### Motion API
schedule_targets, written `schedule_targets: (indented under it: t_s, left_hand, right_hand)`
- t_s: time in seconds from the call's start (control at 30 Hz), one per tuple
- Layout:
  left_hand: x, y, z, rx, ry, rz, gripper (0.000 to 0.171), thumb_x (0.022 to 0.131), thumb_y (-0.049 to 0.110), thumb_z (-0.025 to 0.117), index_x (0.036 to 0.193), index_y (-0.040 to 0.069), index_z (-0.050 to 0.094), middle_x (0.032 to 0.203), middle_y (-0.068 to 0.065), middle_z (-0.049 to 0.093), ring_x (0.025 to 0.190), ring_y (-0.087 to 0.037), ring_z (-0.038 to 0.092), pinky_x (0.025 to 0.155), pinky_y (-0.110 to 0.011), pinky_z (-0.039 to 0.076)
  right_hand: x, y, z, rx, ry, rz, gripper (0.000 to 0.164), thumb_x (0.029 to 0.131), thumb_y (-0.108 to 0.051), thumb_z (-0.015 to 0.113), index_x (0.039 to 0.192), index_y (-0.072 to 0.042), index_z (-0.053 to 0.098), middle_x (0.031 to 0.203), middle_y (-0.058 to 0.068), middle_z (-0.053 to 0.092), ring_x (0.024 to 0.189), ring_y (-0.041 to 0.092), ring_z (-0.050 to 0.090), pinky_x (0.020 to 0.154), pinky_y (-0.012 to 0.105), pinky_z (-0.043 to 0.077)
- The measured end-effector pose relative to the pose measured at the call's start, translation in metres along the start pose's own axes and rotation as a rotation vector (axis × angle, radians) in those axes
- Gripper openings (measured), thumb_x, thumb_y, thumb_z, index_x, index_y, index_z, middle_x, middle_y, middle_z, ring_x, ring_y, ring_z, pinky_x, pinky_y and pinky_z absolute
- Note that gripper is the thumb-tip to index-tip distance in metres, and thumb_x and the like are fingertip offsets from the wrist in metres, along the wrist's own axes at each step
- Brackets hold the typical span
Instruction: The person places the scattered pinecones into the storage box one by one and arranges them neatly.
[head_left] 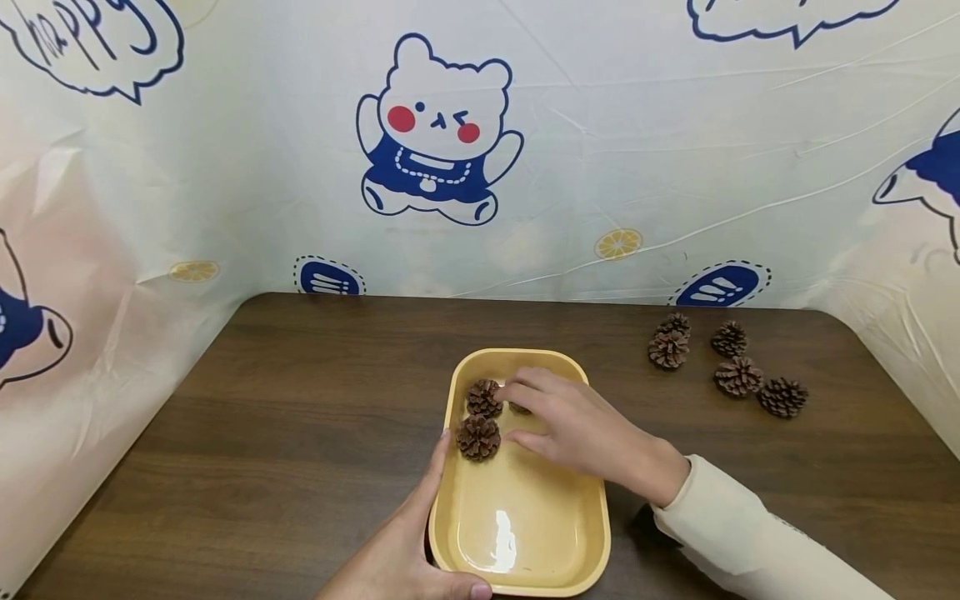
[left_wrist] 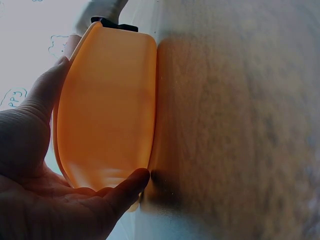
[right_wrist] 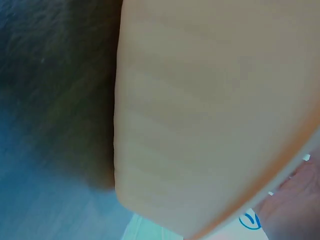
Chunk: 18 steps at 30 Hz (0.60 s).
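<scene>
A yellow rectangular tray (head_left: 525, 533) stands on the table with pine cones in its far left part. My left hand (head_left: 408, 533) rests against its near left corner, thumb along the near rim and straight fingers along the left side. In the left wrist view that hand (left_wrist: 45, 185) spreads against the tray's outer wall (left_wrist: 107, 105). Over the far part, my right hand (head_left: 570, 421) reaches in, thumb apart from the fingers. A pine cone (head_left: 519, 408) lies partly hidden under its fingers. Beside its fingertips sit a pine cone (head_left: 483, 398) and another cone (head_left: 478, 437).
Several pine cones lie at the table's back right, including one cone (head_left: 668, 348) and another cone (head_left: 782, 397). A printed cloth (head_left: 562, 167) hangs behind the brown wooden table (head_left: 300, 400). Outer tray wall (right_wrist: 200, 110) fills most of the right wrist view.
</scene>
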<state>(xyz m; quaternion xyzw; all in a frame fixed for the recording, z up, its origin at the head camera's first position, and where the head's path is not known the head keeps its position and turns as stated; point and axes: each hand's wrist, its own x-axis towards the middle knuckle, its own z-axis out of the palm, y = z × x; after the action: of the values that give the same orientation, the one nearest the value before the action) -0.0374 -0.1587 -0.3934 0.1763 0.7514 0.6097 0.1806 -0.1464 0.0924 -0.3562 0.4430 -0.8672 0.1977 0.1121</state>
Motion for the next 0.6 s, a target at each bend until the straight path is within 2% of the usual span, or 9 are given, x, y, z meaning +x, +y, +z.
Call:
schedule_targets:
  t_s: [0.2,0.43,0.6]
  left_hand:
    - [0.0,0.002,0.0,-0.03,-0.007,-0.024,0.141,0.077,0.017,0.095,0.168,0.035,-0.011,0.174,-0.014,0.016,0.129,-0.012,0.055,0.105,-0.013,0.04]
    - [0.0,-0.001,0.0,-0.051,-0.019,0.023,0.141,0.077,0.013,0.095,0.168,0.034,-0.01,0.172,-0.02,0.019,0.122,-0.015,0.059,0.102,-0.016,0.044]
    - [0.0,-0.001,0.0,-0.063,-0.023,0.033,0.14,0.077,0.011,0.094,0.168,0.033,-0.01,0.172,-0.02,0.015,0.122,-0.016,0.06,0.101,-0.017,0.047]
  right_hand:
    - [-0.007,0.005,-0.008,-0.013,0.061,0.014,0.04,0.085,-0.021,0.088,0.12,-0.009,0.073,0.118,0.003,0.068,0.103,0.016,0.067,0.08,0.033,0.06]
    - [-0.017,0.014,-0.018,-0.029,0.095,0.063,0.038,0.085,-0.02,0.088,0.118,-0.008,0.073,0.121,0.005,0.07,0.11,0.021,0.068,0.085,0.039,0.06]
    - [-0.025,0.019,-0.025,-0.051,0.101,0.11,0.039,0.086,-0.019,0.088,0.12,-0.008,0.073,0.121,0.006,0.069,0.11,0.022,0.068,0.087,0.041,0.06]
